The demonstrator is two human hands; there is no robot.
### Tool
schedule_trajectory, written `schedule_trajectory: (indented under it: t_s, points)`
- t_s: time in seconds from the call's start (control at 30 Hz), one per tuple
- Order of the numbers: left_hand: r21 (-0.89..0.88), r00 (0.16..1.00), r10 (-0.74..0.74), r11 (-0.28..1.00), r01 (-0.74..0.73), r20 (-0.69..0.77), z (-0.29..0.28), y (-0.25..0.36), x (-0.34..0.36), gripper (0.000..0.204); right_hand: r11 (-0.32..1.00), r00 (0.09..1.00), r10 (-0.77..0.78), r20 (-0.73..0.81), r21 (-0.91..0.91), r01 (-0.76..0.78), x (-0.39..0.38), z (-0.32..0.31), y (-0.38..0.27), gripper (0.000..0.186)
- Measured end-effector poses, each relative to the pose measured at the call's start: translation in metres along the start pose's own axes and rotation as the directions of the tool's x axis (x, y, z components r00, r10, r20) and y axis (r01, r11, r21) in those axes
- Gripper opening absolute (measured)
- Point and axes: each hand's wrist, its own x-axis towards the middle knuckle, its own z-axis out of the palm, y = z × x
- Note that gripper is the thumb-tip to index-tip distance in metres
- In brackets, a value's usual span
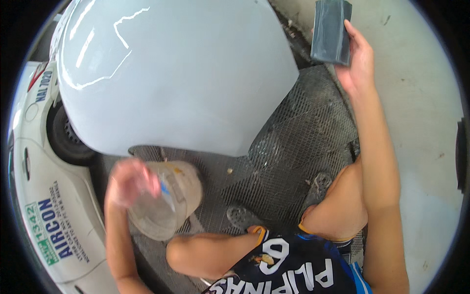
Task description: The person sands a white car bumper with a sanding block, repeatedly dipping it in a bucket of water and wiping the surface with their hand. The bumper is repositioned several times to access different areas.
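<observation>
My right hand [359, 61] is raised at the upper right and grips a dark grey rectangular block [331, 32], which looks like a sanding block wrapped in sandpaper. The thumb side presses along its right edge; most of the other fingers are hidden behind it. Over a cloudy plastic bucket [188, 188] at the lower left is my left hand [131, 182], smeared by motion. Its fingers look bent, but whether they hold anything does not show. Inside the bucket a small blue patch is visible.
A large glossy pale grey car panel [181, 83] fills the upper middle. A white car [63, 196] with a black wheel [71, 134] stands at the left. To the right runs a pale, smudged surface [416, 122]. Dark ribbed matting [284, 142] covers the floor around my feet.
</observation>
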Motion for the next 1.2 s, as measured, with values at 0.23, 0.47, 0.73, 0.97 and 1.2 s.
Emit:
schedule_trajectory:
  t_s: [0.23,0.47,0.73,0.97,1.2]
  points:
    - [0.87,0.709,0.658,0.167,-0.465,0.252,0.167,0.198,0.112,0.045,0.991,0.996,0.067,-0.058,0.118,-0.059,0.042,-0.009,0.019,0.04]
    - [0.696,0.407,0.675,-0.708,0.124,0.615,0.179,0.138,0.202,0.068,0.993,0.989,-0.017,-0.145,0.113,0.033,0.047,-0.028,-0.009,0.029]
    - [0.381,0.769,0.333,-0.916,0.127,0.545,0.246,0.034,0.269,0.088,0.996,0.994,0.051,-0.096,0.081,-0.043,0.04,-0.021,-0.008,0.035]
    - [0.316,0.738,0.227,-0.949,0.02,0.635,0.245,-0.002,0.276,0.089,0.994,0.994,0.089,-0.058,0.068,-0.085,0.035,-0.008,-0.001,0.038]
    - [0.641,0.787,0.46,-0.76,0.109,0.412,0.207,0.082,0.208,0.088,0.991,0.986,0.133,-0.105,0.015,-0.132,0.041,-0.004,0.001,0.038]
